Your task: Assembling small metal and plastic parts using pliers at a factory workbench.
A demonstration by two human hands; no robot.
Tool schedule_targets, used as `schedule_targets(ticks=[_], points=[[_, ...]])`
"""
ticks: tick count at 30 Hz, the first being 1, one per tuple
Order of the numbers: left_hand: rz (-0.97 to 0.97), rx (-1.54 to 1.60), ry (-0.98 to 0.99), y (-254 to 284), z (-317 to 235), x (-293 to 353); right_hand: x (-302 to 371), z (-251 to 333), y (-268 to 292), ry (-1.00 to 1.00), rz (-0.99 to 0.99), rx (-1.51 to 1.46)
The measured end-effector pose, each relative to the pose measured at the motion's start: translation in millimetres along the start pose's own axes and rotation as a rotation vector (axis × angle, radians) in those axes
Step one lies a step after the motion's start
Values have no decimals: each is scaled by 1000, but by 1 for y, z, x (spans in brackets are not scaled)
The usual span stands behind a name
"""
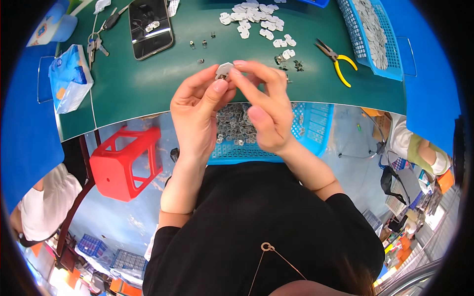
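Observation:
My left hand [197,101] pinches a small white plastic piece [225,69] between thumb and fingertips, above the front edge of the green table. A bit of metal shows at the piece's lower side, partly hidden by my thumb. My right hand [269,98] has its fingers stretched toward the same piece, the fingertips at its right edge. Its thumb stands apart from the fingers. Beyond my hands lies a loose pile of similar white pieces [254,16]. A few tiny metal parts [204,44] lie before it, and small dark parts [298,65] lie to the right.
Yellow-handled pliers [340,64] and a blue basket of pale pieces [373,34] are on the right. At left lie a phone [150,44], keys [94,47] and a tissue pack [70,79]. Below the table are a blue basket [316,130] of small parts and a red stool [111,170].

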State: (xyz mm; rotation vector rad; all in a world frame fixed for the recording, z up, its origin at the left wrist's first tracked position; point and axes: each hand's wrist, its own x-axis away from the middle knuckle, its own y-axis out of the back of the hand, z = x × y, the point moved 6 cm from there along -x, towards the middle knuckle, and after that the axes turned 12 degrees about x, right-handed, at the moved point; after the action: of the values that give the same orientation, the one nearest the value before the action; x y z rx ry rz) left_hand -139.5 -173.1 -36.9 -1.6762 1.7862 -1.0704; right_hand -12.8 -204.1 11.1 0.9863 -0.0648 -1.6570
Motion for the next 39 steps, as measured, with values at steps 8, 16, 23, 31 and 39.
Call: schedule_targets(ticks=[8, 16, 23, 31, 39], points=[[49, -209, -91, -2, -2, 1, 30, -47, 59, -210, -140, 349], [96, -232, -93, -9, -1, 2, 41, -56, 49, -20, 108, 643], [95, -249, -43, -7, 2, 3, 47, -47, 45, 241, 166, 560], [95, -273, -34, -5, 8, 4, 54, -45, 37, 214, 33, 388], [104, -309, -111, -13, 17, 12, 30, -29, 15, -647, -128, -639]])
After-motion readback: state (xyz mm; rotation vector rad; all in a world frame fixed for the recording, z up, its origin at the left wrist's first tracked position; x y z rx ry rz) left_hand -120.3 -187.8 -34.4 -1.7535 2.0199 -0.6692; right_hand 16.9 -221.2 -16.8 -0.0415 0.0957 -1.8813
